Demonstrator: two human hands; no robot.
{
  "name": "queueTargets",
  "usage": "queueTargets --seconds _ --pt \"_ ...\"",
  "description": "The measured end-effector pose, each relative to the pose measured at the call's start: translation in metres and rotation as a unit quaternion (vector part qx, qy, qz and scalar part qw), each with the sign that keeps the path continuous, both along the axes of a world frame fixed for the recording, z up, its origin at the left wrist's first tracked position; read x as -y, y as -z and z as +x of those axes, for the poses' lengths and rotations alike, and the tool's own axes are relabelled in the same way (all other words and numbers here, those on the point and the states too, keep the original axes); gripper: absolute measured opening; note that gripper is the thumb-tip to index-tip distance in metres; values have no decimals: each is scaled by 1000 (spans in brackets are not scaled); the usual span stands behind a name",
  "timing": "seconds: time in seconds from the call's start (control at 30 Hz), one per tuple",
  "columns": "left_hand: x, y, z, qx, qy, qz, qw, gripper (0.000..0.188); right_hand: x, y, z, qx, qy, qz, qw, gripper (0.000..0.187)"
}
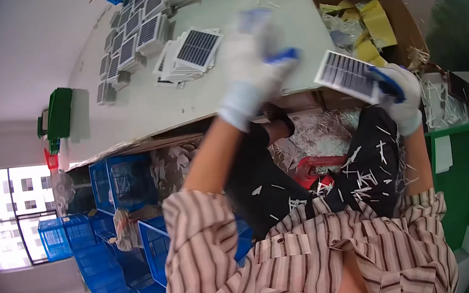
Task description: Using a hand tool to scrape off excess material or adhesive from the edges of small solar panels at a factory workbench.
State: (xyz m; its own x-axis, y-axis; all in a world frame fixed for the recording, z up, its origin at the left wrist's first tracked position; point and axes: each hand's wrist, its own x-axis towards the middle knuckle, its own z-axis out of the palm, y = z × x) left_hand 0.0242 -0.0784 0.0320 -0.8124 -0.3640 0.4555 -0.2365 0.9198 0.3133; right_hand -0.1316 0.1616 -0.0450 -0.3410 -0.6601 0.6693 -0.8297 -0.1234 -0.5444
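My right hand, in a white glove with blue fingertips, grips a small solar panel by its near right edge. The panel has dark stripes and a white border, and is tilted beside the table's front right corner. Over the table, my left hand wears the same kind of glove and is blurred by motion. Its thumb stands apart from the fingers, and nothing shows between them. Closest to it on the left is a loose, fanned pile of solar panels.
Stacked panels fill the pale table's far left part. A cardboard box of yellow paper and white scraps stands at the right. Blue crates are at the left, a green bin at the right. White strips litter my lap.
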Motion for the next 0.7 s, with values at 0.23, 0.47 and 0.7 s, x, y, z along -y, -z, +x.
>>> queueTargets --seconds 0.23,0.47,0.7 --pt "110 -19 58 226 -80 -167 957 50 -151 43 -29 363 189 126 903 11" --pt "36 -17 36 41 32 -286 957 33 -285 67 -80 410 287 422 756 24" --pt "-31 10 10 10 129 -89 988 44 -240 106 -57 148 421 399 801 24"
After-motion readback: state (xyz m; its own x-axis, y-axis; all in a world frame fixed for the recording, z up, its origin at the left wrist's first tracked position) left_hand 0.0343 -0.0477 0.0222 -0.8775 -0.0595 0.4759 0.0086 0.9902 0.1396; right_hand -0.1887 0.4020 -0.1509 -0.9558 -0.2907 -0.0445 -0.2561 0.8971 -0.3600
